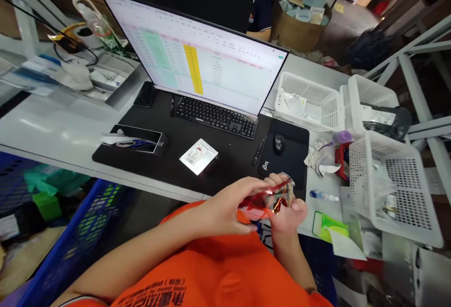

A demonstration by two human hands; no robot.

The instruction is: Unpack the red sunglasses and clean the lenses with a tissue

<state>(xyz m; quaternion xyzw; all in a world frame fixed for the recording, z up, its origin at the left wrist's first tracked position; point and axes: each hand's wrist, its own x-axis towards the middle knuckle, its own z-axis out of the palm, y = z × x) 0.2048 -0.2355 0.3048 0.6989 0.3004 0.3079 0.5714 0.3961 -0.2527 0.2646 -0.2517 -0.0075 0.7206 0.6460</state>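
Between my two hands, in front of my orange shirt, is a shiny red item [264, 198] that looks like mirrored glasses; its exact kind is not plain. My left hand [230, 206] is curled around its left end, thumb above and fingers below. At the right end, my right hand [287, 211] grips it with bent fingers. Beyond my left hand, a small white printed box [199, 156] rests on the black desk mat [169, 166]. An open black box [141, 139] with white and blue pieces in it lies farther left.
A monitor [207, 58] and keyboard [216, 116] stand ahead, with a mouse [279, 143] and pen [258, 151] beside them. White baskets [366, 175] line the right side. A blue crate [75, 232] is below left. Another person [262, 11] sits behind the monitor.
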